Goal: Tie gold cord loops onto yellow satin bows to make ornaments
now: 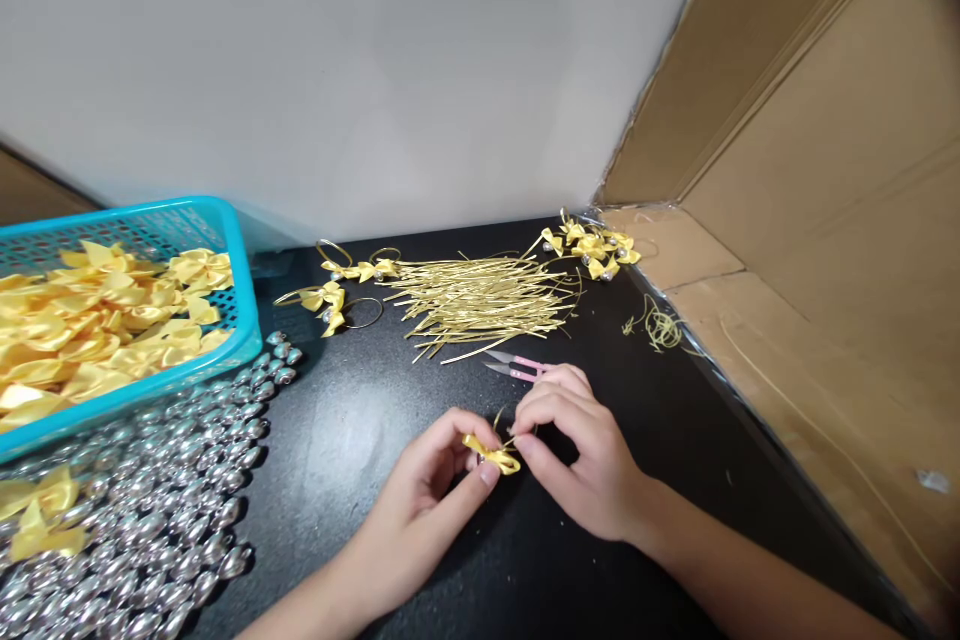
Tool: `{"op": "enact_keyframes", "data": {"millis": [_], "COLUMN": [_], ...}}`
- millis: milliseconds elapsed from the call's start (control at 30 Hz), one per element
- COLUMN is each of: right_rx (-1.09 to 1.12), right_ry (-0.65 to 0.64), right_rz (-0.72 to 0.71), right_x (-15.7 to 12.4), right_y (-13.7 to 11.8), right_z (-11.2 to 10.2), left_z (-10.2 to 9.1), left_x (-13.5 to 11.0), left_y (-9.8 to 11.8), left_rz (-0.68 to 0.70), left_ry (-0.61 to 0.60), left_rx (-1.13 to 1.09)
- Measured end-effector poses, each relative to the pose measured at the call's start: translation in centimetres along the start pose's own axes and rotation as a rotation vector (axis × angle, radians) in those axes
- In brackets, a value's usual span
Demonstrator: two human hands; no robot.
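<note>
Between the thumb and fingers of my left hand point(439, 485) is a yellow ribbon bow point(504, 461), held just above the black tabletop. My right hand point(581, 450) pinches a thin gold cord point(507, 443) that runs from the bow. A silver spot under the bow is mostly hidden by my fingers. Pink-handled thread snips point(517, 366) lie just beyond my right hand, their handles partly covered by it. Past them is a pile of cut gold cords point(480, 305).
A blue basket point(247, 290) of yellow bows stands at left, with many silver beads point(150, 520) spread before it. Bows with beads and cord loops lie at back left point(330, 305) and back right point(600, 250). Tangled cord point(663, 328) lies near the cardboard wall point(817, 320).
</note>
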State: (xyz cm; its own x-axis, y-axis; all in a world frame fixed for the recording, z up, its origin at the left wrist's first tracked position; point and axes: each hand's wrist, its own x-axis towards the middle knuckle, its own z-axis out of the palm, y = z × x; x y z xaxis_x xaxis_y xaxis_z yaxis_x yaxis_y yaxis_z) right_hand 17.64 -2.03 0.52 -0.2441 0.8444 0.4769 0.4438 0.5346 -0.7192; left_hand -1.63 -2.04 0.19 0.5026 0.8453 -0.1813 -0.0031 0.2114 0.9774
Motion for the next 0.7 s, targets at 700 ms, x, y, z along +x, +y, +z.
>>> {"op": "enact_keyframes", "data": {"millis": [700], "right_rx": [-0.288], "right_ry": [0.215], "right_rz": [0.36], "right_x": [0.5], "right_y": [2.1], "right_z": [-0.4], "left_z": [0.3], "left_x": [0.7], "left_y": [-0.3], "left_rz": [-0.061], "left_ry": [0.15], "left_rx": [-0.135]}}
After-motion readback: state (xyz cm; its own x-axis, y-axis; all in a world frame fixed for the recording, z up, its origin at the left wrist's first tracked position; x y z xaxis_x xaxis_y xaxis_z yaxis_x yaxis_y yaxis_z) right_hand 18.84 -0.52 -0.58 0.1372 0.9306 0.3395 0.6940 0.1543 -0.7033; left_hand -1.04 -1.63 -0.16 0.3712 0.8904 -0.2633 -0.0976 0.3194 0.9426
